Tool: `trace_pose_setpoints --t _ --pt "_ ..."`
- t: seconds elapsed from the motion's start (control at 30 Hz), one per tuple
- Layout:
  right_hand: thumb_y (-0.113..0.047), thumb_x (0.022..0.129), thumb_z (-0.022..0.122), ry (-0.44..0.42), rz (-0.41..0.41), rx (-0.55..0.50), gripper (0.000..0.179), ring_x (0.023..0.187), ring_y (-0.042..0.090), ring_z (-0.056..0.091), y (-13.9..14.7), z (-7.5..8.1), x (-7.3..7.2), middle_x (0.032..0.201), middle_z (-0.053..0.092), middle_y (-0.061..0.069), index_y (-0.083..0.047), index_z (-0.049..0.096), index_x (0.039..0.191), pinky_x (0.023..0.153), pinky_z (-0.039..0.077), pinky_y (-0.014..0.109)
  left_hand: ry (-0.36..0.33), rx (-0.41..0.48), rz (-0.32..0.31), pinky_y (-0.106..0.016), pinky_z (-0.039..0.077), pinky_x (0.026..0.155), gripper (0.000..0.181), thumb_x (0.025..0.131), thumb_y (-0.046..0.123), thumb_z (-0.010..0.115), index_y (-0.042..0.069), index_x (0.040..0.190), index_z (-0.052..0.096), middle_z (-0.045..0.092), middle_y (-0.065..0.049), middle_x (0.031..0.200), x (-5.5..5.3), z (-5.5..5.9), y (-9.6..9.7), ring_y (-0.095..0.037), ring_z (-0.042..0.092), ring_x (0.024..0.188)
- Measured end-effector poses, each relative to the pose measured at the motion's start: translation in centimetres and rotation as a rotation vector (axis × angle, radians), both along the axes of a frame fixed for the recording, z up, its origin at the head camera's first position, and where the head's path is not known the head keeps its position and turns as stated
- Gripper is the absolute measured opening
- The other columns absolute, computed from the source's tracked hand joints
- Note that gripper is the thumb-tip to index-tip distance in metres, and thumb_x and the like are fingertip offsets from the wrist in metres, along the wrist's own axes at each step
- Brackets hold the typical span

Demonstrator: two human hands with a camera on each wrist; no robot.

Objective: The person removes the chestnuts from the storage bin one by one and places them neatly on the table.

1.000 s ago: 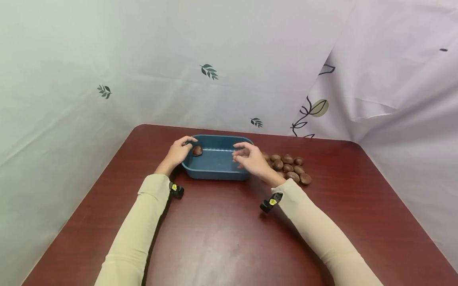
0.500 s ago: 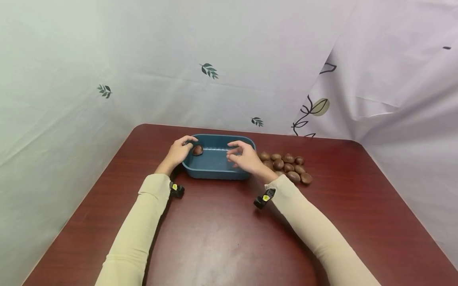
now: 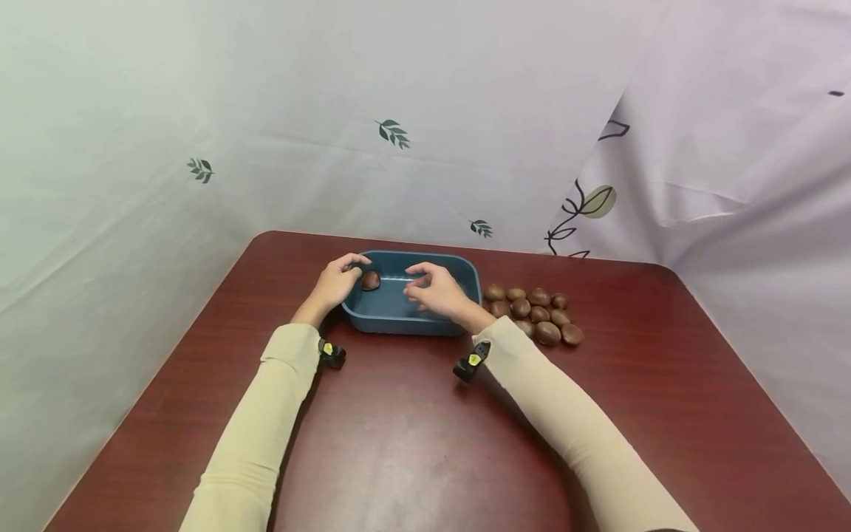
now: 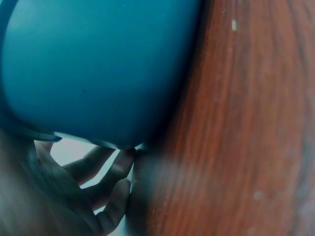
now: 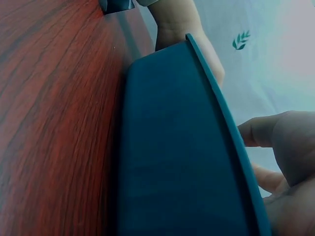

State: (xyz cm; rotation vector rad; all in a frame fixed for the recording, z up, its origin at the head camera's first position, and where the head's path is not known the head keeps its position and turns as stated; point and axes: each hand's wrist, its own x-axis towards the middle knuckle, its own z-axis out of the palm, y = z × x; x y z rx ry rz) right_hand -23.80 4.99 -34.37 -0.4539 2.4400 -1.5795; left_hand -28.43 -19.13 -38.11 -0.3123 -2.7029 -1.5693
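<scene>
My left hand [image 3: 335, 284] holds the left end of a deep blue tray [image 3: 405, 326], its thumb near the rim. In the left wrist view, the fingers [image 4: 118, 169] of that hand curve against the tray's outer wall [image 4: 93, 64]. One brown chestnut [image 3: 370, 281] lies inside the tray, close to the left hand. Over the tray's right half hovers my right hand [image 3: 440, 290], thumb and fingers bent toward one another. The tray's wall partly hides its fingers [image 5: 261, 130] in the right wrist view. Whether anything sits between those fingertips cannot be made out.
Several chestnuts [image 3: 547, 333] lie in a loose group just right of the tray, on the dark red wooden table [image 3: 392, 443]. A pale curtain [image 3: 299, 111] with leaf prints hangs behind the table and along both sides.
My right hand has travelled left, from the tray's right edge to further over its interior, uncovering more of the chestnut group. The left hand and the tray stay nearly in place.
</scene>
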Motion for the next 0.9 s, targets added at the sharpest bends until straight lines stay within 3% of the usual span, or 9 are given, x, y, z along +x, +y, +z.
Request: trace_pose_setpoints --t 0.2,0.47,0.73,0.9 --pt "-0.011 0.096 0.063 -0.051 0.016 0.022 0.049 0.103 0.033 0.067 -1.2 -0.3 -0.6 0.116 0.065 0.019 0.000 0.049 0.141 0.075 0.057 0.037 0.005 -0.007 0.002 -0.051 0.038 0.095 0.034 0.100 0.016 0.043 0.013 0.128 0.062 0.045 -0.013 0.149 0.1 0.2 0.2 -0.035 0.050 0.113" --pt "-0.005 0.094 0.064 -0.111 0.017 0.029 0.050 0.101 0.032 0.067 -2.7 -0.7 -1.7 0.121 0.061 0.020 -0.001 0.049 0.141 0.078 0.057 0.038 -0.003 -0.012 0.013 -0.053 0.037 0.096 0.033 0.101 0.019 0.043 0.014 0.127 0.062 0.046 -0.013 0.148 0.1 0.2 0.2 -0.034 0.049 0.115" --pt "-0.006 0.093 0.064 -0.201 0.001 0.051 0.054 0.109 0.031 0.064 -4.2 -1.2 -2.8 0.135 0.052 0.023 -0.005 0.047 0.144 0.080 0.056 0.036 -0.016 -0.006 -0.001 -0.057 0.035 0.103 0.034 0.101 0.020 0.042 0.015 0.128 0.061 0.043 -0.012 0.151 0.1 0.0 0.2 -0.036 0.043 0.132" --pt "-0.006 0.092 0.065 -0.255 -0.014 0.005 0.058 0.110 0.031 0.064 -5.2 -1.0 -3.5 0.132 0.054 0.022 -0.004 0.044 0.146 0.079 0.057 0.035 -0.012 -0.002 -0.007 -0.056 0.035 0.101 0.035 0.101 0.020 0.041 0.014 0.130 0.061 0.039 -0.012 0.154 0.1 0.2 0.1 -0.038 0.037 0.139"
